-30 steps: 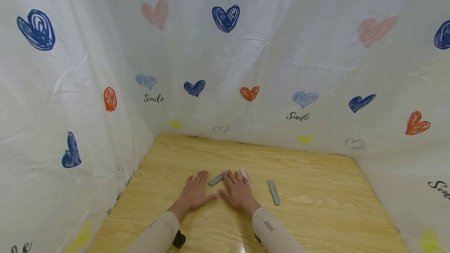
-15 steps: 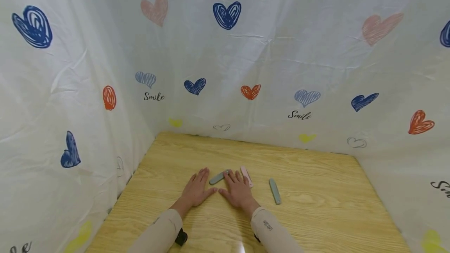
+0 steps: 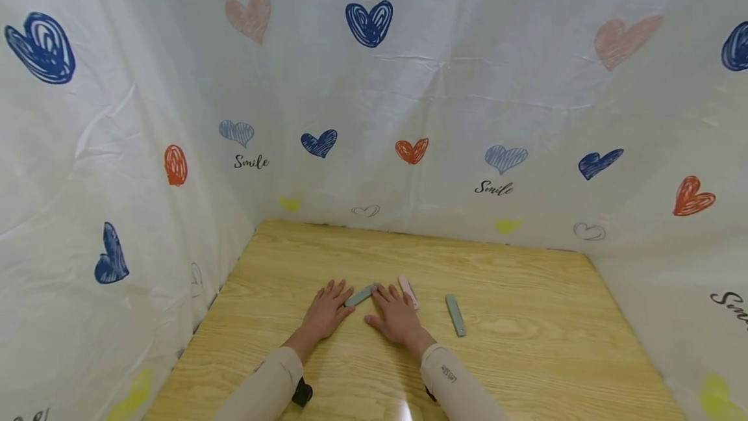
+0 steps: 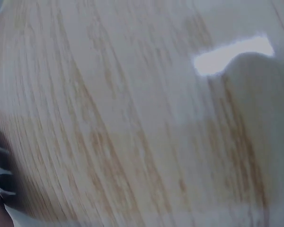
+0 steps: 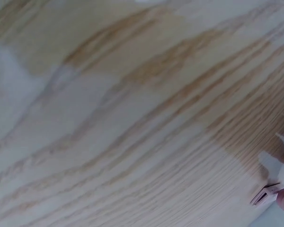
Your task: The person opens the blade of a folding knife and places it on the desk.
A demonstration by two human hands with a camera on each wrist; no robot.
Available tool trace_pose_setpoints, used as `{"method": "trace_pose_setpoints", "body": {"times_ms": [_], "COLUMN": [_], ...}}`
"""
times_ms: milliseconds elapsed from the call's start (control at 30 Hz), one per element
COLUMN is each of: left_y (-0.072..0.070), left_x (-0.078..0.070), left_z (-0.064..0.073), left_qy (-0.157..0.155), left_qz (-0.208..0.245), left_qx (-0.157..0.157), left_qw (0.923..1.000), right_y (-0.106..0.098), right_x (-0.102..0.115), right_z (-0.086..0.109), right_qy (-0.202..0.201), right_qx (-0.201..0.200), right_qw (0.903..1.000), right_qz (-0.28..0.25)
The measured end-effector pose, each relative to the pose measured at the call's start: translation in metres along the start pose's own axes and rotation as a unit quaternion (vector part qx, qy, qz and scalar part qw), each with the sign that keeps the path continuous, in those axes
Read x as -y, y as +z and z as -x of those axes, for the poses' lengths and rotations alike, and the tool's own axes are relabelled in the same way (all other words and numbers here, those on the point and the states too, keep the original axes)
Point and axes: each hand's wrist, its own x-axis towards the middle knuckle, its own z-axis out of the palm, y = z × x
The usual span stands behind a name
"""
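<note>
A grey-green flat bar [image 3: 360, 295] with rounded ends lies slanted between my two hands in the head view. My left hand [image 3: 324, 312] rests palm down, fingers spread, its fingertips right at the bar's lower left end. At the upper right end of that bar are the fingertips of my right hand [image 3: 397, 316], also palm down with straight fingers. Just beyond the right hand lies a pink bar [image 3: 407, 288] of similar shape, partly covered by its fingers. In the right wrist view a slotted end of the pink bar [image 5: 266, 194] shows beside a fingertip.
To the right of my right hand a second grey-green bar [image 3: 455, 314] with a small hole lies on the wooden table [image 3: 526, 317]. White sheeting with printed hearts [image 3: 444, 102] rises behind and beside the table. A black device [image 3: 302, 393] sits under the left wrist.
My left hand has shifted slightly right, its fingers now meeting the slanted bar's near end and its thumb drawn away from the right thumb. The right hand has stayed almost in place.
</note>
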Motion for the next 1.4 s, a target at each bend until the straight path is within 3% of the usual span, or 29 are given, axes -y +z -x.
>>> {"method": "trace_pose_setpoints", "body": {"times_ms": [233,367,433,667,933,1033,1267,1400], "left_y": [0.0,0.003,0.004,0.005,0.002,0.002,0.0,-0.004], "left_x": [-0.002,-0.007,-0.009,-0.015,-0.016,-0.016,-0.014,-0.014], "left_z": [0.003,0.005,0.006,0.006,0.009,0.009,0.008,0.009], "left_qy": [0.011,0.009,0.003,-0.008,-0.017,-0.012,0.007,0.019], "left_qz": [0.063,0.147,0.167,0.138,0.15,0.158,0.173,0.191], "left_qx": [-0.03,-0.05,-0.059,-0.069,-0.068,-0.07,-0.108,-0.113], "left_qw": [0.9975,0.9878,0.9842,0.9879,0.9861,0.9849,0.9789,0.9749], "right_y": [-0.004,-0.003,-0.003,-0.004,-0.003,-0.001,0.004,0.001], "right_x": [0.0,-0.001,-0.001,0.001,-0.001,-0.004,-0.01,-0.01], "right_z": [0.003,0.004,0.004,0.004,0.006,0.007,0.006,0.005], "right_qy": [-0.007,-0.004,-0.002,0.003,-0.002,-0.006,-0.002,-0.008], "right_qx": [0.003,0.006,0.006,0.003,-0.01,-0.026,-0.024,-0.026], "right_qw": [1.0,1.0,1.0,0.9998,0.9999,0.9995,0.9994,0.9993], "right_qz": [-0.004,-0.004,-0.007,-0.019,-0.012,-0.018,-0.024,-0.026]}}
